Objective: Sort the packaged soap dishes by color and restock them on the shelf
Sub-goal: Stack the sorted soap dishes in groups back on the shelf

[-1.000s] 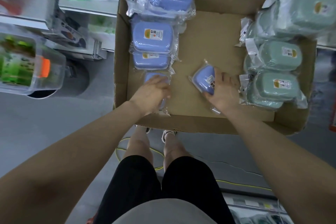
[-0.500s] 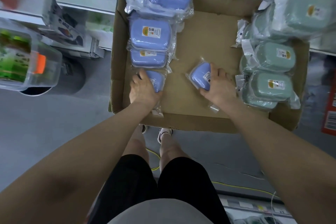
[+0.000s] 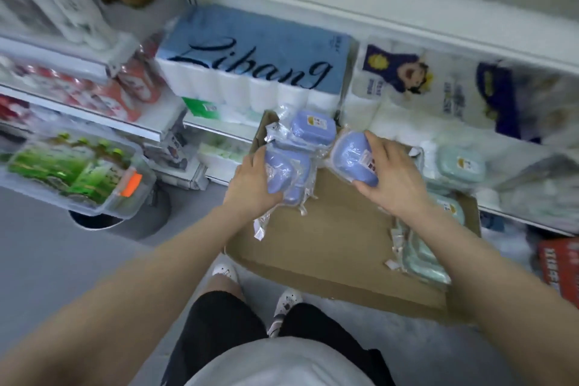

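L hand (image 3: 253,188) grips blue dish (image 3: 280,172); R hand (image 3: 391,178) grips 2nd blue dish (image 3: 352,158), both above box (image 3: 329,229).

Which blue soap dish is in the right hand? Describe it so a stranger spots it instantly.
Find the cardboard box below the shelves. Over its far edge the right hand grips a blue packaged soap dish. Unlike the blue ones at the box's left, it is lifted and tilted, with its label beside the thumb.

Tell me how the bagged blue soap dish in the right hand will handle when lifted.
The blue soap dish probably stays rigid: its rounded shell keeps shape under the right hand. Likely light, since fingers alone carry it. Its glossy, wrinkled plastic bag may slide, and the loose bag edges look floppy.
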A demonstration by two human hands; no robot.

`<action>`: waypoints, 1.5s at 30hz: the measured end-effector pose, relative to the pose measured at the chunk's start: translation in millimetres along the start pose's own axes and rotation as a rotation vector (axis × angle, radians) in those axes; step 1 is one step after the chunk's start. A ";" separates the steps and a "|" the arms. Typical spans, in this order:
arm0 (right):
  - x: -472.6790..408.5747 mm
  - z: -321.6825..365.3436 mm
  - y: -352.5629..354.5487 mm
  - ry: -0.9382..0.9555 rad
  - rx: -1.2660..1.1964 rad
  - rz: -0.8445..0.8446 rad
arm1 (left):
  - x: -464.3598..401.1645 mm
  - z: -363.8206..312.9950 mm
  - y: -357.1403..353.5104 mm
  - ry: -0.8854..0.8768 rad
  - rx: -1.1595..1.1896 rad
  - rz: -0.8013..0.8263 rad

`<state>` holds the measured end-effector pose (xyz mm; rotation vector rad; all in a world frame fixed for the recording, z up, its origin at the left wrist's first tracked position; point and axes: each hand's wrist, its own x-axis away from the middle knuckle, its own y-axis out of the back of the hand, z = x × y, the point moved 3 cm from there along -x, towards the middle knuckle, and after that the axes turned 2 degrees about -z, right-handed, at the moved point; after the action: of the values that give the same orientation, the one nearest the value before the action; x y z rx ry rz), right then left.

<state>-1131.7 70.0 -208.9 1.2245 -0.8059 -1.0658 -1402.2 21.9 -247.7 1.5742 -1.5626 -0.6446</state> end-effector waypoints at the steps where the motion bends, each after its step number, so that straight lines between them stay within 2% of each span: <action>1: -10.1 5.4 17.3 0.039 0.006 -0.041 | -1.7 -5.1 16.2 -0.027 -0.002 -0.045; 10: -94.3 66.4 153.6 0.220 0.024 -0.282 | -42.6 -39.7 183.1 -0.276 -0.105 -0.400; 15: -139.5 99.9 194.3 0.235 0.072 -0.332 | -88.5 -45.1 268.6 -0.361 -0.206 -0.486; 22: -222.8 125.6 209.0 0.191 0.123 -0.306 | -185.0 -32.2 345.7 -0.465 -0.402 -0.398; 29: -300.8 142.3 186.7 0.099 0.166 -0.197 | -269.2 -27.3 366.2 -0.509 -0.685 -0.192; 32: -326.8 153.9 180.6 0.098 0.139 -0.170 | -295.3 -26.4 363.4 -0.475 -0.677 -0.113; 37: -360.8 171.4 173.2 0.094 0.203 -0.108 | -326.6 -21.0 359.9 -0.534 -0.632 -0.049; 45: -393.0 183.2 143.0 0.112 0.202 -0.116 | -341.1 -6.9 354.3 -0.513 -0.607 -0.076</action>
<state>-1400.8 380.8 -10.3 1.5039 -0.7772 -1.0167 -1632.3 389.4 -15.5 1.0512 -1.4542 -1.4944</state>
